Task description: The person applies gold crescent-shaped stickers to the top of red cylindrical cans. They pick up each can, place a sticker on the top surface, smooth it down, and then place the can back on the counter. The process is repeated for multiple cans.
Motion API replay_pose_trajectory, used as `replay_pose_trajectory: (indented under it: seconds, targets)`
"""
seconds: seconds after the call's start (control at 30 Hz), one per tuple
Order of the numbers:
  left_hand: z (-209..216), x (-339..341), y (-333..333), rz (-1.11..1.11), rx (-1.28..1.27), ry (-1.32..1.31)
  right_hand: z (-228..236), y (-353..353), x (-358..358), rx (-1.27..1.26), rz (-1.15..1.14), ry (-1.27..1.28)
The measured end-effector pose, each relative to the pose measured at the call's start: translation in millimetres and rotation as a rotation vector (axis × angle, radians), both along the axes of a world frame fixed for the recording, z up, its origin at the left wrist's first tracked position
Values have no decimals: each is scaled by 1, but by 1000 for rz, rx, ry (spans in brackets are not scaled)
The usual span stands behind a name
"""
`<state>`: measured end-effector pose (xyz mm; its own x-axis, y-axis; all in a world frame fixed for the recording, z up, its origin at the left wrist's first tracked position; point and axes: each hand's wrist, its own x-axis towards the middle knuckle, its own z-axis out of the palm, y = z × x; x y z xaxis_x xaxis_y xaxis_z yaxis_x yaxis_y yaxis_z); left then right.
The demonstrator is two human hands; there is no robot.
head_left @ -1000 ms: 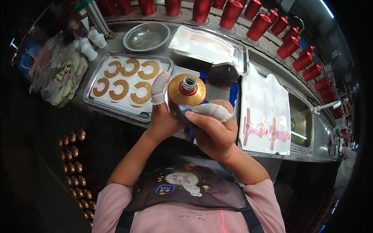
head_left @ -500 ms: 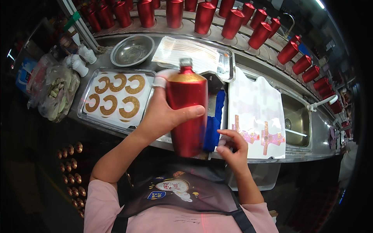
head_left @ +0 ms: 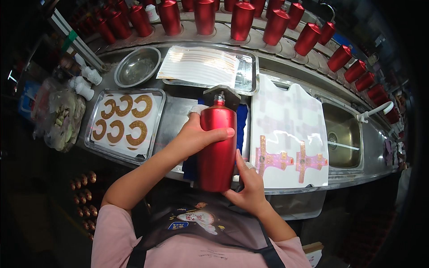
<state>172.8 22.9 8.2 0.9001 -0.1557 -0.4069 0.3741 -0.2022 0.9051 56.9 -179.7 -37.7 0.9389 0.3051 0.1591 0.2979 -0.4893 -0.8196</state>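
A glossy red bottle (head_left: 217, 147) with a bare metallic threaded neck stands nearly upright in front of me, above the counter's near edge. My left hand (head_left: 196, 134) grips its upper left side, thumb across the front and the other fingers hidden behind. A white wrap shows on a finger of that hand. Low on the right side, my right hand (head_left: 250, 187) is against the bottle, its thumb near the base and a finger along the side. Other fingers are partly hidden. Behind the bottle are a blue cloth (head_left: 241, 127) and a dark angular block (head_left: 230, 97).
On the left, a metal tray (head_left: 159, 127) holds gold C-shaped stickers. A steel bowl (head_left: 137, 67) and a tray (head_left: 255, 73) with striped sheets sit behind. Right are a white sheet (head_left: 286, 111) with pink-gold decals and a sink (head_left: 342, 156). Red bottles (head_left: 243, 20) line the conveyor.
The bottle has come lower and closer to me in my left hand, and gold no longer shows on its shoulder. My right hand has moved left onto the bottle's lower side. The view has shifted.
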Motion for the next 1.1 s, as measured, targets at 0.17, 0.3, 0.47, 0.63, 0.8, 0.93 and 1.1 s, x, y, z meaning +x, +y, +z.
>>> replay_pose_trajectory:
  seconds: [0.17,0.3,0.47,0.63,0.8,0.93,1.1]
  targets:
    - [6,2,-7,-60,369,-139,-3,6,5,-113,-39,54]
    - [5,-23,-3,-128,368,-386,-4,3,3,-226,-11,114]
    - [-9,-40,7,-170,207,-443,8,8,6,-230,-27,98]
    - [-2,-5,39,52,255,-498,30,-13,20,-97,108,330]
    - [-12,144,114,408,660,-668,29,-28,27,99,-178,349]
    - [-43,215,138,357,933,-467,21,-20,31,120,-264,279]
    - [-65,235,135,375,952,-393,20,-19,37,102,-239,267]
